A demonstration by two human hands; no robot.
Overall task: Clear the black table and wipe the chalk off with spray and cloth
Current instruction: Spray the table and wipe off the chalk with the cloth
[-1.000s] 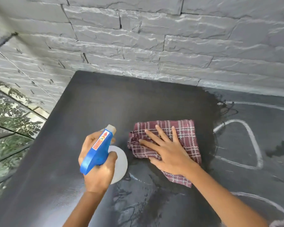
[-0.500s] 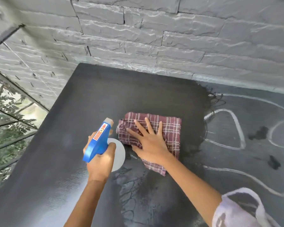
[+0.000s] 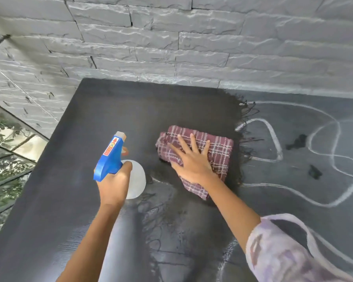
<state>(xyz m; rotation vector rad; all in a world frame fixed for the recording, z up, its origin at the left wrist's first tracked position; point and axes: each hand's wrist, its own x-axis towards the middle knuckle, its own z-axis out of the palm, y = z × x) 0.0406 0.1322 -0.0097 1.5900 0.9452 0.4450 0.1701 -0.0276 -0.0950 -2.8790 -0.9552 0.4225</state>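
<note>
My left hand (image 3: 113, 184) grips a spray bottle (image 3: 110, 157) with a blue trigger head and a white body, held above the black table (image 3: 86, 123), nozzle pointing away from me. Flat on a folded maroon plaid cloth (image 3: 218, 151) lies my right hand (image 3: 192, 161), fingers spread, pressing it onto the table's middle. White chalk lines (image 3: 273, 137) loop over the right part of the table. The left part looks dark and wiped, with wet streaks near me.
A grey stone-brick wall (image 3: 171, 47) runs along the table's far edge. At the left, beyond the table's edge, is a glass railing with green plants (image 3: 6, 159) behind it. Two dark wet spots (image 3: 298, 141) sit among the chalk lines.
My right hand has slid the cloth along the table, first leftwards, then back toward the chalk lines. The view has shifted. The spray bottle stays raised in my left hand.
</note>
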